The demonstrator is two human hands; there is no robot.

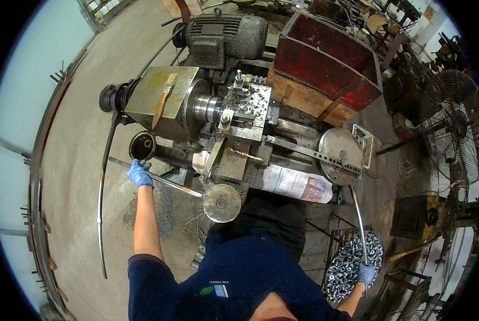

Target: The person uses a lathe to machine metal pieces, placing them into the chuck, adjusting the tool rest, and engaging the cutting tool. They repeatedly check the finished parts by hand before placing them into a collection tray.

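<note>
My left hand (140,174), in a blue glove, is closed round a long metal lever (178,186). The lever runs to a round metal disc (222,203) at the front of a lathe-like machine (245,115). Just beyond my left fingers is a round dark cup (142,145) with black liquid and a ring-shaped thing inside; whether they touch it, I cannot tell. Out to the right, my right hand (365,274), also gloved, grips the lower end of another metal lever (359,216). That lever slants down from a larger round disc (340,156).
Below the right lever stands a basket heaped with small shiny metal parts (344,270). A brush (164,101) lies on the machine's headstock. Behind are a motor (226,40) and a red bin (325,59) on a wooden crate. A large fan (451,128) stands far right.
</note>
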